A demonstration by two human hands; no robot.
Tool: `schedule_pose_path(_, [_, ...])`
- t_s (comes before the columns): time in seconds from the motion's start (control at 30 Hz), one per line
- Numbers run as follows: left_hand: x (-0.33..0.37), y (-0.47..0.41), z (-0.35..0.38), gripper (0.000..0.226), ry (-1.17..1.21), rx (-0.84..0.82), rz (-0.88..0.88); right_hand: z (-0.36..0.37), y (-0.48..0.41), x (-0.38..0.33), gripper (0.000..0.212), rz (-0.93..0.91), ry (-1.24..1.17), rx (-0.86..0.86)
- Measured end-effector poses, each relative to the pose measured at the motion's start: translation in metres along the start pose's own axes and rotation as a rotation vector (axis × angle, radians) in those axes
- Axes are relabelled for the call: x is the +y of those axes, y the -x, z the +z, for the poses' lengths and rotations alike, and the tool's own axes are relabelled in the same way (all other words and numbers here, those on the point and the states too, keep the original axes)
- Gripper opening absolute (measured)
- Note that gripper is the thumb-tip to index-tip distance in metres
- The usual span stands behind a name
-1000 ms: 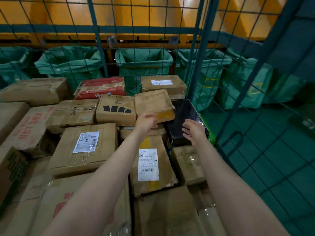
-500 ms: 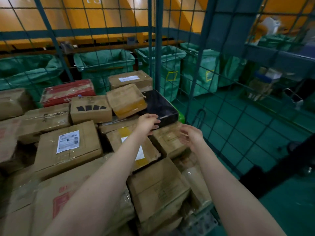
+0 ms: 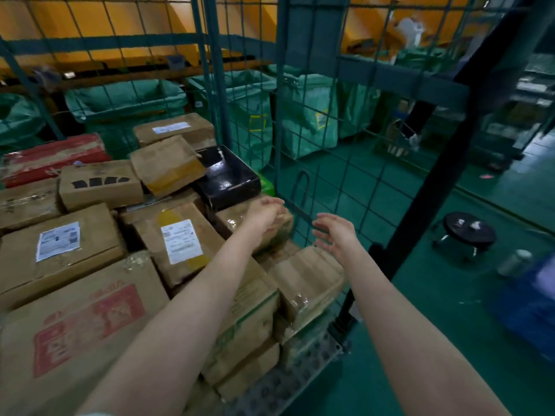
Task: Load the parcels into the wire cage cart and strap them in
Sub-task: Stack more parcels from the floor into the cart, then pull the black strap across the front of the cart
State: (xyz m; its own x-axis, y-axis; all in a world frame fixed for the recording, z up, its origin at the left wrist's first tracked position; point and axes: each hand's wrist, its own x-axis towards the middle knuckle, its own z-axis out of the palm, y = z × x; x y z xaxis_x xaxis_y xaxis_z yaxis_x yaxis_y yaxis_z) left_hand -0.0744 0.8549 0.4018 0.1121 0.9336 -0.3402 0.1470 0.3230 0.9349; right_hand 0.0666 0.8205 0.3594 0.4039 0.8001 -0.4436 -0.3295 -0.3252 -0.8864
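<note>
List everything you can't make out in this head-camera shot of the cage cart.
Head view throughout.
White label print: too small, blurred.
Lower parcels: buried under the top boxes.
Left hand palm: turned away; contact with the box beneath unclear.
Blue shape: blurred, cut off by right edge.

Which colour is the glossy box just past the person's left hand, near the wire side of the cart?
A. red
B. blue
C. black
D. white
C: the glossy box just beyond the left hand is black, with light glinting off its top. The only red parcel lies far off to the left of the stack.
</note>
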Motion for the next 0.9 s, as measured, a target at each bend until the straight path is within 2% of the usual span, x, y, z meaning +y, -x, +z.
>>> schedule_pose_path(0.23, [-0.013, 0.029, 0.087, 0.025, 0.009, -0.069, -0.007, -0.081, 0.014, 0.000, 0.015, -0.020, 0.117, -0.008])
schedule_pose_path(0.53, [-0.053, 0.048, 0.168, 0.026, -0.021, -0.106, -0.035, -0.169, 0.014, 0.017, 0.021, 0.025, 0.103, 0.034])
schedule_pose_path(0.73, [-0.077, 0.042, 0.199, 0.025, -0.063, -0.171, -0.103, -0.196, 0.003, 0.033, 0.024, 0.074, 0.078, 0.106])
schedule_pose_path(0.9, [-0.083, 0.019, 0.215, 0.018, -0.138, -0.182, -0.137, -0.199, -0.019, 0.042, 0.019, 0.082, 0.175, 0.194])
